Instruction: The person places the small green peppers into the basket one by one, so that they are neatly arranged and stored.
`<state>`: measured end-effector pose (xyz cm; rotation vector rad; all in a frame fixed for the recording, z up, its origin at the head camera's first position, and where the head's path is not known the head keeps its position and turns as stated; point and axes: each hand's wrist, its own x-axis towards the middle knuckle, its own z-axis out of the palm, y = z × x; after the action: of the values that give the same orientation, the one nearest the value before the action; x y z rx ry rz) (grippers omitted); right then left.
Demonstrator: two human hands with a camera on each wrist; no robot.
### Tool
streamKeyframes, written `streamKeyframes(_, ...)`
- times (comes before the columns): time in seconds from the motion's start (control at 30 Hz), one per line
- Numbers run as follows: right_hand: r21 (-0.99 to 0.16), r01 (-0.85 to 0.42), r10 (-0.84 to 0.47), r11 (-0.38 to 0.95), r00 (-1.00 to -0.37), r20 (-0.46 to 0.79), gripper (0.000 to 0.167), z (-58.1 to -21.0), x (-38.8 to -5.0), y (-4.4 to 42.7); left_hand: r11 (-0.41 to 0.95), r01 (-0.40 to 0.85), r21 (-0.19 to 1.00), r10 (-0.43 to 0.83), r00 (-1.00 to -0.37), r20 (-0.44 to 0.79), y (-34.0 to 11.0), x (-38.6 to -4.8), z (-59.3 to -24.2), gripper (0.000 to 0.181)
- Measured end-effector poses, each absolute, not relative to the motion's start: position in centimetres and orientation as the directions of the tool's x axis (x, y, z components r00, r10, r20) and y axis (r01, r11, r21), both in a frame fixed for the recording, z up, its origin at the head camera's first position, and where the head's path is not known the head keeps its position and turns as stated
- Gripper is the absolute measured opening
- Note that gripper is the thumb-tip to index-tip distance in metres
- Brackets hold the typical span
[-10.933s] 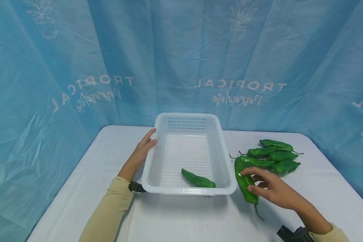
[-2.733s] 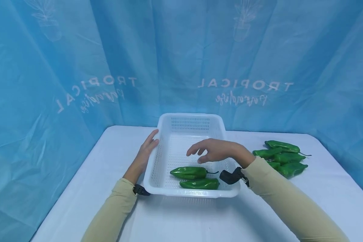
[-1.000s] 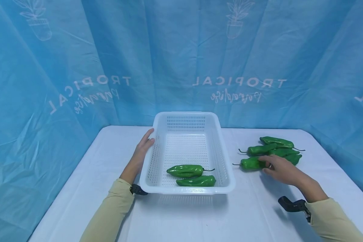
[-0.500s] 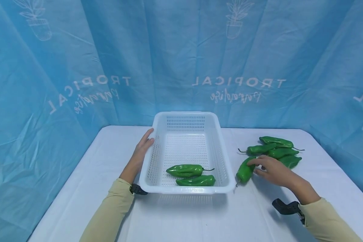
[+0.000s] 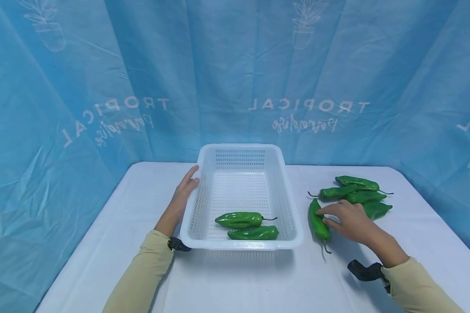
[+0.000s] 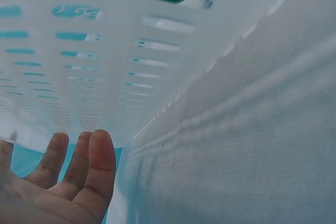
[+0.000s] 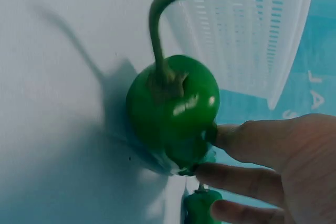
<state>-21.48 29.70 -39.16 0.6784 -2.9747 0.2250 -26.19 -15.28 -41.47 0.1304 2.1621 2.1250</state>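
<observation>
A white perforated basket [image 5: 240,244] holds two green peppers, one with its stem to the right [image 5: 240,220] and one nearer the front rim [image 5: 253,233]. My left hand [image 5: 180,195] lies along the basket's left side with extended fingers; in the left wrist view the hand [image 6: 68,182] is beside the slotted wall [image 6: 105,51]. Right of the basket, my right hand [image 5: 350,221] pinches a green pepper [image 5: 319,224] whose stem points toward the front. The right wrist view has this pepper [image 7: 176,111] close up, with thumb and fingers of the hand [image 7: 273,166] on its side.
Several more green peppers [image 5: 362,197] lie in a pile behind and right of my right hand, on the white-covered table [image 5: 219,287]. A blue printed curtain [image 5: 227,78] hangs behind and at both sides.
The pepper at my right hand has turned from lying sideways, stem left, to stem forward, and come away from the pile. My right hand has shifted slightly left. My left hand stays on the basket.
</observation>
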Motion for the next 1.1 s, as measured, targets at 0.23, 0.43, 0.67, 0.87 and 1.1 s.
streamKeyframes(0.23,-0.233,-0.467,-0.466,0.853,-0.883,0.063,0.021,-39.0,-22.0,28.8,0.012,-0.025,1.000,0.135,-0.991,-0.027,-15.3,-26.2,-41.8,0.057)
streamKeyframes(0.43,-0.390,-0.409,-0.470,0.825,-0.880,-0.073,0.032,-38.9,-22.7,28.7,-0.004,-0.019,1.000,0.137,-0.990,-0.018,-15.3,-26.2,-41.8,0.056)
streamKeyframes(0.67,-0.483,-0.346,-0.487,0.804,-0.850,-0.201,0.037,-38.8,-23.4,28.5,-0.015,-0.006,1.000,0.145,-0.989,-0.004,-15.3,-26.2,-41.7,0.056)
streamKeyframes(0.87,-0.493,-0.288,-0.448,0.821,-0.860,-0.244,0.035,-38.7,-23.7,28.0,-0.027,0.001,1.000,0.155,-0.988,0.005,-15.3,-26.1,-41.5,0.057)
streamKeyframes(1.1,-0.499,-0.276,-0.428,0.822,-0.876,-0.221,0.032,-39.1,-23.7,27.8,-0.032,-0.002,0.999,0.153,-0.988,0.003,-15.2,-26.1,-41.5,0.058)
